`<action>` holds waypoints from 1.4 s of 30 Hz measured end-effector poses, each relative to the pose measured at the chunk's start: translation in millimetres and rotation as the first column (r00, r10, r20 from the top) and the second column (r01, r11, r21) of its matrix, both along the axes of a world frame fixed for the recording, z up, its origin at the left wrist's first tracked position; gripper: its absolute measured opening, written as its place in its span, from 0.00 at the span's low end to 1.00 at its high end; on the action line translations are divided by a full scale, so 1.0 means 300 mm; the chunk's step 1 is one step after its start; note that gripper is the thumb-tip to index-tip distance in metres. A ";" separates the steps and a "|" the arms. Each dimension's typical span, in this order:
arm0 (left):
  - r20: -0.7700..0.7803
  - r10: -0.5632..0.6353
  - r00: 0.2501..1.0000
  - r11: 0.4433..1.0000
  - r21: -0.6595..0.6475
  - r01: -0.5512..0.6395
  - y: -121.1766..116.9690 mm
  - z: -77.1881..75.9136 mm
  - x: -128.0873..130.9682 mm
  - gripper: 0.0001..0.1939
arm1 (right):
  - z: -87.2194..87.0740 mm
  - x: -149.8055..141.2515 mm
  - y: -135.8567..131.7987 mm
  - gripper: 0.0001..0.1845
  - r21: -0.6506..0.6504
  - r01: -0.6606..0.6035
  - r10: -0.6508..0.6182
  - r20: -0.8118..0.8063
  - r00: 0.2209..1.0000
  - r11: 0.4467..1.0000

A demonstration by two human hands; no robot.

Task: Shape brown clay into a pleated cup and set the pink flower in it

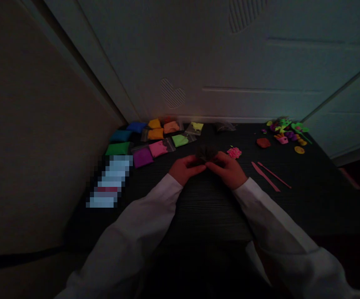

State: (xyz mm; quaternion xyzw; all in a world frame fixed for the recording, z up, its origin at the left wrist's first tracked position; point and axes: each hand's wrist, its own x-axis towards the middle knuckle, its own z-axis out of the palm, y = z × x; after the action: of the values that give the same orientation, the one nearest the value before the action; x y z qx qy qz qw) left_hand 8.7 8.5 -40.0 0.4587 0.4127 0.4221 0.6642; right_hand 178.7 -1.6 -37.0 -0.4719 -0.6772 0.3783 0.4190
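Both of my hands meet over the middle of a dark table (198, 207), in white sleeves. My left hand (185, 168) and my right hand (228, 169) are closed with pinched fingers on a dark lump of clay (207, 153) held between them; its shape is hard to make out in the dim light. A small pink clay flower (234, 152) lies just right of the lump. Two pink modelling sticks (269, 175) lie on the table to the right of my right hand.
Several small bags of coloured clay (155, 141) lie at the back left. Finished clay shapes (287, 133) and a red clay disc (263, 143) sit at the back right. A blurred-out packet (109, 182) lies left. White panelled doors (230, 62) stand behind.
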 end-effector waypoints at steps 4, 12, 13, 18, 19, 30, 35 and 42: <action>-0.025 0.010 1.000 1.000 0.021 -0.009 0.000 0.003 -0.002 0.15 | 0.008 -0.008 -0.010 0.12 0.001 0.012 -0.012 0.032 0.999 1.000; 0.037 0.145 0.989 0.989 -0.019 -0.144 0.004 -0.013 0.005 0.16 | 0.017 0.140 0.061 0.17 0.099 0.392 -0.405 0.246 0.881 0.914; 0.045 0.154 0.987 0.988 -0.024 -0.153 0.004 -0.013 0.006 0.16 | 0.012 0.165 0.072 0.17 0.113 0.446 -0.459 0.283 0.842 0.888; 0.057 0.176 0.983 0.984 0.023 -0.177 0.007 -0.022 0.010 0.20 | -0.022 0.219 0.091 0.17 0.089 0.552 -0.532 0.432 0.728 0.829; 0.048 0.178 0.983 0.983 0.042 -0.180 0.008 -0.023 0.010 0.21 | -0.026 0.219 0.091 0.18 0.079 0.556 -0.527 0.449 0.721 0.828; -0.285 0.243 0.927 0.934 0.327 -0.145 -0.001 -0.010 -0.011 0.18 | -0.006 0.209 0.090 0.25 -0.078 0.499 -0.467 0.255 0.847 0.863; -0.470 0.393 0.790 0.853 0.508 -0.122 0.008 -0.023 -0.010 0.12 | 0.033 0.156 0.074 0.21 -0.134 0.306 -0.314 -0.044 0.948 0.943; -0.625 0.441 0.644 0.785 0.617 0.061 0.002 -0.030 0.025 0.12 | 0.070 0.024 0.006 0.17 -0.033 0.176 -0.179 -0.152 0.972 0.984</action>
State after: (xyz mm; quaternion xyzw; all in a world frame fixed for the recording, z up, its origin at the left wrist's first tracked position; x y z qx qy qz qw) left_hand 16.2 9.2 -48.8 0.7217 0.5431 0.3745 0.2097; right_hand 185.8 0.1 -16.0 -0.5038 -0.5943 0.3812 0.4977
